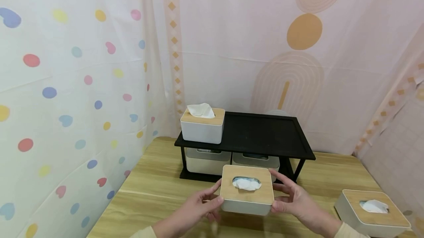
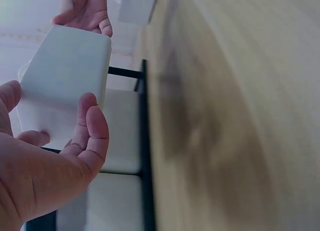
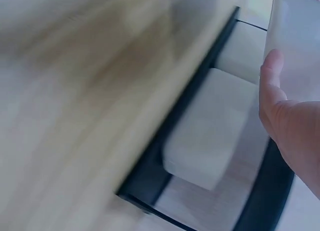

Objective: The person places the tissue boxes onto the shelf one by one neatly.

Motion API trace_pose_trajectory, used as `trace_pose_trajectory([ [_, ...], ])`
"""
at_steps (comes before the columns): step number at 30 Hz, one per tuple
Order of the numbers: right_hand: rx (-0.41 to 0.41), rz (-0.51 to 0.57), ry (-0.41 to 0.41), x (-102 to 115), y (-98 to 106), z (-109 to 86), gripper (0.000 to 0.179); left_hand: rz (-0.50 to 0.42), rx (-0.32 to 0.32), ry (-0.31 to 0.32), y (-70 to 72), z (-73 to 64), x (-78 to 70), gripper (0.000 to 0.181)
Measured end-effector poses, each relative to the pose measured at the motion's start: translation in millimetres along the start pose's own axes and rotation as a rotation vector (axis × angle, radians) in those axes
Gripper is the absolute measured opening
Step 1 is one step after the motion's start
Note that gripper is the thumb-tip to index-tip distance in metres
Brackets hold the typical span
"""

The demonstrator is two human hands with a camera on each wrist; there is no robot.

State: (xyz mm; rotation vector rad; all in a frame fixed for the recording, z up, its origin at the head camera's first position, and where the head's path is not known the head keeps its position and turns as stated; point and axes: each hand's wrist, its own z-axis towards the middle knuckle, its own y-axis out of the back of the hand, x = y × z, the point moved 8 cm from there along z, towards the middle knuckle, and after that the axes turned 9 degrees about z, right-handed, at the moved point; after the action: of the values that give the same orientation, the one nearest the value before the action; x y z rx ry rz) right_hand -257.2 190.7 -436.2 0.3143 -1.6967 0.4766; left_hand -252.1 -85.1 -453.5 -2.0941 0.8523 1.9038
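A white tissue box with a wooden lid and a tissue in its oval slot is held up in front of the black shelf. My left hand grips its left end, and my right hand grips the right end. In the left wrist view, the box's pale underside faces the camera, off the wooden table. Behind it, two more tissue boxes stand side by side on the shelf's lower level. Another tissue box sits on the top level, at the left end.
The two-level black shelf stands at the back of the wooden table. A further tissue box rests at the table's right side. Patterned curtains hang behind the shelf and along the left side.
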Motion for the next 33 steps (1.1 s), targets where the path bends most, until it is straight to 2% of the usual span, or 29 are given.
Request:
trace_pose_trajectory([
  [3, 0.014, -0.021, 0.038, 17.6, -2.5, -2.8, 0.094, 0.023, -0.019, -0.018, 5.5, -0.9, -15.3, 0.071],
  [9, 0.045, -0.097, 0.133, 50.5, -5.9, -4.2, 0.096, 0.062, -0.055, -0.100, 19.1, 1.9, -45.6, 0.070],
  [14, 0.029, -0.142, 0.181, 69.2, -6.1, -1.1, 0.097, 0.092, -0.079, -0.124, 27.5, 6.0, -60.1, 0.069],
  [19, -0.021, -0.202, 0.232, 83.1, -2.2, 5.8, 0.098, 0.105, -0.088, -0.121, 34.9, 13.9, -70.3, 0.070],
  [25, -0.076, -0.252, 0.236, 92.4, 4.3, 17.1, 0.099, 0.058, -0.056, -0.113, 41.4, 27.5, -76.6, 0.073],
  [29, -0.075, -0.261, 0.226, 95.0, 6.1, 24.1, 0.099, 0.017, -0.034, -0.096, 44.4, 35.4, -76.7, 0.074],
  [33, -0.071, -0.273, 0.227, 97.5, 8.6, 29.8, 0.097, 0.006, -0.042, -0.083, 48.3, 41.1, -78.0, 0.074],
])
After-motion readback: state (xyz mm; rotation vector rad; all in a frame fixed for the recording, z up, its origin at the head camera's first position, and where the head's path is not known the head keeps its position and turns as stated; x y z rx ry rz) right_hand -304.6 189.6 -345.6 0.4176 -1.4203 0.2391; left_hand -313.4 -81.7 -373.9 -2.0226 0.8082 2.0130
